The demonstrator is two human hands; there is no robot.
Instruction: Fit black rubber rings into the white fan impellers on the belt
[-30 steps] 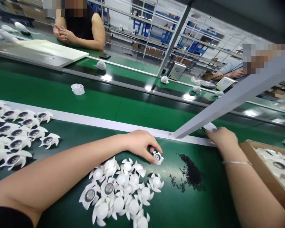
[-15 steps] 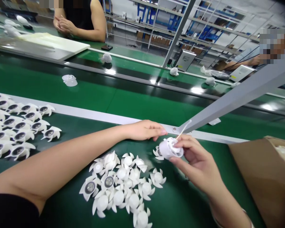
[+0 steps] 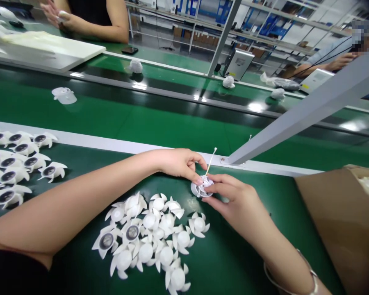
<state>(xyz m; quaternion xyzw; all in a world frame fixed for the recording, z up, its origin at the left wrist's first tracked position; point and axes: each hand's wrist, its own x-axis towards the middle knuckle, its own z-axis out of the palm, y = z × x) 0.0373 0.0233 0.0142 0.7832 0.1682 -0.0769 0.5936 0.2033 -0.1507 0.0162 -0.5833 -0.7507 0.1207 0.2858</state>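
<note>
A small round white plastic fan housing (image 3: 199,190) with spokes facing up is held over the green table. From its top a thin wire (image 3: 211,159) with a white plug sticks up. My right hand (image 3: 238,194) grips the housing's right side between thumb and fingers. On the upper left of the rim, close to the wire, my left hand (image 3: 184,164) has its thumb and fingers closed; the fingertips partly cover the housing. In front of my hands lies a loose pile of white fan blades (image 3: 149,221), most with hubs up and a few showing dark ring-shaped undersides.
Rows of fan blades (image 3: 10,162) lie at the left. Another white housing (image 3: 64,96) rides on the green belt (image 3: 135,119). A grey post (image 3: 283,123) slants up at the right, above a cardboard box (image 3: 335,209). Across the belt sits a person (image 3: 95,24).
My left hand has come onto the housing, which moved left and tilted so its spokes face up. The single fan blade beside it is no longer visible. The other housing on the belt shifted left.
</note>
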